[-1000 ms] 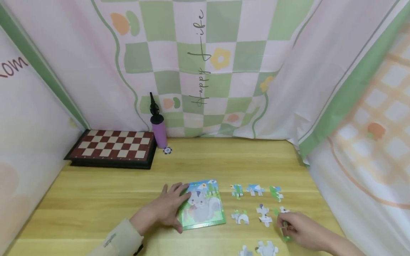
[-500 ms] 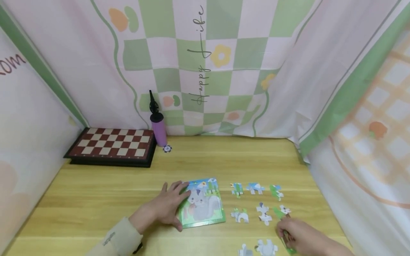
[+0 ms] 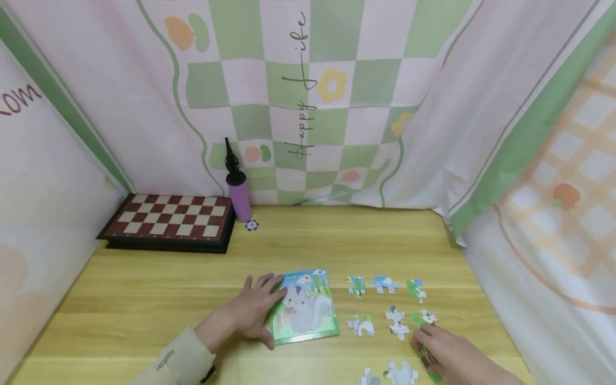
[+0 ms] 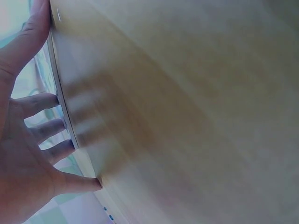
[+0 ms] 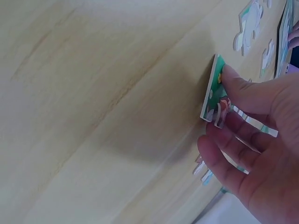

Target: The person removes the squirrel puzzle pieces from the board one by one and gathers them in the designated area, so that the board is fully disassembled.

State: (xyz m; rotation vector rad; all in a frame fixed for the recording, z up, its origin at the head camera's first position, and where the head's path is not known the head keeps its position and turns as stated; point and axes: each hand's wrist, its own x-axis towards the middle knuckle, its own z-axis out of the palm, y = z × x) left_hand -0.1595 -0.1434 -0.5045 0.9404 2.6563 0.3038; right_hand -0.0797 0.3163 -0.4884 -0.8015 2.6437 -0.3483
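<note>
In the head view, my left hand (image 3: 252, 310) rests with spread fingers along the left side of a square puzzle board (image 3: 310, 315) with a grey squirrel picture. The left wrist view shows the straight fingers (image 4: 44, 130) reaching its edge. My right hand (image 3: 449, 350) is low on the right, over the table. In the right wrist view, its thumb and fingers pinch a green puzzle piece (image 5: 214, 91) with a straight edge and a reddish-brown patch. Just beyond this hand lies a green and white puzzle piece (image 3: 425, 317), partly covered by the fingers.
Several loose pieces lie in rows right of the board, among them a blue-topped piece (image 3: 383, 283) and a grey piece (image 3: 401, 373). At the back left are a checkered game board (image 3: 173, 216), a purple pump (image 3: 239, 200) and a poker chip (image 3: 252, 225). Curtains enclose the table.
My right hand has drawn slightly toward me with the green puzzle piece, uncovering more of the piece beyond it. The left hand has stayed on the board.
</note>
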